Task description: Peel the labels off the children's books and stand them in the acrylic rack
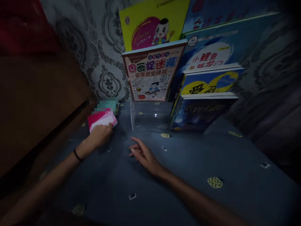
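Note:
At the left of the table, my left hand (100, 135), a dark band on its wrist, is closed on the near edge of a small pink and white book (96, 118). A teal item (110, 102), partly blurred out, lies just behind that book. My right hand (145, 157) hovers over the middle of the table, fingers loosely apart with nothing in them. Beyond it a clear acrylic book stand (150, 122) holds a brown-bordered picture book (151, 75) upright. A dark blue book (202, 111) stands at the front right of the stand.
Behind these, a yellow-green book (143, 25), a teal book (211, 47) and a blue and yellow book (209, 82) stand upright. Patterned wallpaper (107, 62) backs the table. A brown wooden surface (39, 103) borders the left side, and the tabletop (178, 169) has pineapple prints.

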The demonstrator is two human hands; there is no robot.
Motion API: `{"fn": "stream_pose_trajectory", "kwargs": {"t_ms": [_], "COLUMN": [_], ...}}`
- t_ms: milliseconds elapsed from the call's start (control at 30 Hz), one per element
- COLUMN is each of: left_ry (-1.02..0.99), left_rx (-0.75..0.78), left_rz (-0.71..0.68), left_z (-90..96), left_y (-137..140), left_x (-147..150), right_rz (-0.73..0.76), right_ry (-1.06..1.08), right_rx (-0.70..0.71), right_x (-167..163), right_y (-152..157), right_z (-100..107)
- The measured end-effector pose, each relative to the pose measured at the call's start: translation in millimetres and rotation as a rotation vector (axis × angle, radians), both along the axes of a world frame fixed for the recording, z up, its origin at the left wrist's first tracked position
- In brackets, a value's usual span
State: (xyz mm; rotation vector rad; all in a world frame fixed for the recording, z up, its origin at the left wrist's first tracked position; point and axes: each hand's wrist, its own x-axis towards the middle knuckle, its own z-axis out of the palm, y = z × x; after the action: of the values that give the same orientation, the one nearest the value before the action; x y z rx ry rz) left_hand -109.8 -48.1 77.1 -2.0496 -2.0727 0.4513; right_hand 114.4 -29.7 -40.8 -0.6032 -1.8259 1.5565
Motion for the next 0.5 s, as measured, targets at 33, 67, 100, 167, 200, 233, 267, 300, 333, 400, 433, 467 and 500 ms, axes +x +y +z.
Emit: {"fn": "stream_pose_trajectory", "kwargs": {"t_ms": [33, 67, 100, 167, 200, 233, 267, 300, 333, 400, 433, 467, 500], "left_ry": [-0.041, -0.087, -0.137, -0.249, -0.298, -0.344, -0.384, -0.414, -0.434, -0.437, -0.420, -0.397, -0.371], "left_rx": [-0.014, -0.032, -0.052, -0.099, -0.125, -0.147, -0.162, -0.164, -0.154, -0.096, -0.060, -0.026, 0.004], "left_rz": [-0.015, -0.039, -0.072, -0.157, -0.194, -0.226, -0.243, -0.241, -0.221, -0.123, -0.060, 0.004, 0.067], "left_z": [-2.1, -3.8, -5.1, -6.3, -6.5, -6.9, -7.7, -9.2, -11.9, -20.8, -26.7, -33.1, -39.5], "left_y": [-13.3, -26.4, -38.9, -59.3, -66.2, -70.3, -71.5, -70.1, -66.6, -56.8, -52.3, -49.2, -48.1], "left_x": [22.4, 45.1, 67.0, 103.1, 115.3, 122.5, 124.5, 121.5, 113.9, 89.1, 74.1, 59.1, 45.0], "right_rz": [0.001, -0.010, -0.036, -0.108, -0.136, -0.146, -0.133, -0.105, -0.073, -0.040, -0.038, -0.044, -0.055], "right_ry": [0.031, 0.054, 0.068, 0.065, 0.052, 0.042, 0.039, 0.049, 0.066, 0.102, 0.105, 0.097, 0.079], "right_rx": [-0.063, -0.115, -0.144, -0.147, -0.140, -0.141, -0.159, -0.191, -0.225, -0.260, -0.261, -0.247, -0.220], "right_x": [0.4, 1.8, 4.3, 12.6, 18.1, 24.0, 29.6, 34.5, 38.4, 42.4, 42.8, 42.5, 41.8], "right_y": [-0.2, -0.1, 0.4, 2.0, 3.1, 4.3, 5.4, 6.3, 7.0, 7.9, 8.6, 9.7, 11.7], "right_z": [-0.3, -0.2, 0.2, 1.4, 1.7, 1.5, 0.5, -1.3, -3.9, -10.2, -13.4, -16.2, -18.2]}}
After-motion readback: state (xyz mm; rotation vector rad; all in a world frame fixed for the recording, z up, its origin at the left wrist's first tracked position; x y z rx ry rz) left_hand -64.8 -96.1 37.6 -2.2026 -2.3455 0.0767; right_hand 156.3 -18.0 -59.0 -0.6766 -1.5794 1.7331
